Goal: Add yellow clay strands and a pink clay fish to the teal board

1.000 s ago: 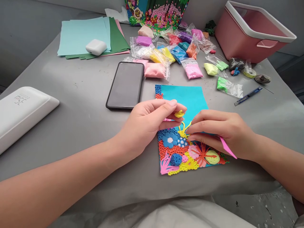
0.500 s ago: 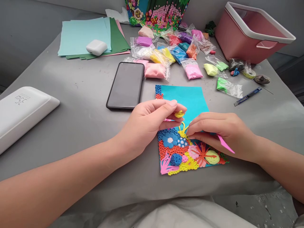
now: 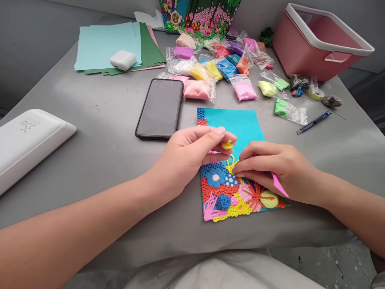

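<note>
"While the left hand (image 3: 188, 156) comes in from nine o'clock over the turquoise sheet (image 3: 234, 124), what does it hold?"

"A yellow lump (image 3: 227, 145), kept among its curled fingers; the thumb lies against the forefinger."

"And the right hand (image 3: 273, 166)?"

"It reaches in from three o'clock, closed around a pink tool (image 3: 280, 185) whose pointed end sticks out towards five. Its fingertips are together at the yellow strands (image 3: 231, 164), near the middle of the sheet; whether they pinch one, I cannot tell."

"Where is the sheet?"

"Flat on the grey table (image 3: 105, 160), under both hands. Blue, red, yellow and pink clay covers most of its six o'clock half, with a blue flower (image 3: 215, 177) just below the left fingers."

"What lies around it?"

"From the sheet, the phone (image 3: 159, 108) is at ten, the white power bank (image 3: 33, 140) at nine, the bags of clay (image 3: 197, 89) towards twelve, the cutter (image 3: 313, 122) at two and the pink basket (image 3: 306, 56) between one and two."
</note>
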A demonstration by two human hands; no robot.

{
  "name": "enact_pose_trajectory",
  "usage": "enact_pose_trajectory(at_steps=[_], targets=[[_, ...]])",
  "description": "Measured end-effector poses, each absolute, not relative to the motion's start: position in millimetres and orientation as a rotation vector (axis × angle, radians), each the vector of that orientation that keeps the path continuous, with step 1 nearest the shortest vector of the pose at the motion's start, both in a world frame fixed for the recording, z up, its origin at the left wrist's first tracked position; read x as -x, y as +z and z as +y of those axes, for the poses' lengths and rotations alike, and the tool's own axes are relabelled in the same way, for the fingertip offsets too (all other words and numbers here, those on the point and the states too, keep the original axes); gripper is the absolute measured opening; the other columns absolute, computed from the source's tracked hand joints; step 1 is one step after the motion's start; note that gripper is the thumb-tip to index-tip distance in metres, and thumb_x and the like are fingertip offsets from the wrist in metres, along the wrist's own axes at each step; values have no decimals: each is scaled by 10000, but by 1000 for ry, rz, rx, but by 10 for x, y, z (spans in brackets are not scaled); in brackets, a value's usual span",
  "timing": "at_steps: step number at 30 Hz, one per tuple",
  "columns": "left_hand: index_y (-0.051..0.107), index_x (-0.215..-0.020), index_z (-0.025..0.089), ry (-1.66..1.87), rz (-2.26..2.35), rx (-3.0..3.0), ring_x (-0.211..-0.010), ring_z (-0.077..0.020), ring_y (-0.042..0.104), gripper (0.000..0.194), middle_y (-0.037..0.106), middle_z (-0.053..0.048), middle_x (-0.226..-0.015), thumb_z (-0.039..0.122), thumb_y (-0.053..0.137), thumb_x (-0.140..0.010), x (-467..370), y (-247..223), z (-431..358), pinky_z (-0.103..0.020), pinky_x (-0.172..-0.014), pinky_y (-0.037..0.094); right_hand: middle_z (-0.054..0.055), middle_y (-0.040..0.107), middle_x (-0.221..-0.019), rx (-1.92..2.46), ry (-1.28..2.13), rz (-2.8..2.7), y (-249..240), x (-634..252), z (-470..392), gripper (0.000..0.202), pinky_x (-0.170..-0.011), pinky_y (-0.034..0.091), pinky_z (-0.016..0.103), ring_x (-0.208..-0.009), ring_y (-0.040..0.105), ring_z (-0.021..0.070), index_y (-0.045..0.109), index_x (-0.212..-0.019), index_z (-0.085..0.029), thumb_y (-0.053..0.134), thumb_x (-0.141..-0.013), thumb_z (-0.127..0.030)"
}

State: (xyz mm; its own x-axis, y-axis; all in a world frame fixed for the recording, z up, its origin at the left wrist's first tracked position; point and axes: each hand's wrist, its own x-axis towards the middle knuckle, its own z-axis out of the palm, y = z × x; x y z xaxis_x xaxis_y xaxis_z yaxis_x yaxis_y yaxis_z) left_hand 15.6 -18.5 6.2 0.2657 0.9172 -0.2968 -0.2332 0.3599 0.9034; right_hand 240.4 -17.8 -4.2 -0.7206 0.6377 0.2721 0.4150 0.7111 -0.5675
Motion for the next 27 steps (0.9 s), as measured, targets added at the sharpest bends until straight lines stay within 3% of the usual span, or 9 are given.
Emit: enact_pose_trajectory(at_steps=[4,8,11,14,18,27], targets=[[796,-819,193,921,988,-858,-843,-176,711,254,768,-46,-933,443,758,-846,-158,66,-186,-317,-838,586,41,691,-899,791,691,-2447,33,-2422,-181,118,-688,541,245,-740,648,118,753,-950,-217,637,-964,-229],[795,-817,192,917,994,-857,-835,-168,710,251,767,-41,-922,436,752,-854,-162,74,-186,-310,-838,585,79,678,-988,838,723,-2317,138,-2479,-180,474,-796,535,302,-873,657,165,740,-965,-224,327,-1079,-427],[796,-814,190,918,996,-858,-836,-164,708,242,767,-40,-923,426,755,-853,-166,78,-185,-297,-821,587,81,667,-898,900,780,-2232,174,-2497,-191,683,-763,517,340,-838,642,191,700,-891,-223,155,-1037,-607],[797,-810,188,923,993,-850,-836,-161,707,246,769,-42,-927,428,764,-846,-168,78,-185,-285,-808,589,40,628,-728,876,844,-2208,143,-2463,-201,522,-665,471,311,-680,591,153,631,-811,-202,296,-1071,-507],[797,-804,193,918,1001,-843,-821,-155,708,241,771,-35,-913,428,763,-846,-168,76,-187,-289,-829,588,19,642,-696,885,827,-2282,54,-2404,-196,397,-643,443,269,-649,588,120,614,-784,-189,397,-1080,-338],[795,-805,193,909,1006,-866,-868,-179,707,253,769,-49,-929,441,761,-842,-168,79,-182,-310,-846,587,13,656,-672,890,796,-2368,25,-2381,-188,437,-623,432,247,-644,595,114,630,-763,-183,387,-1079,-362]])
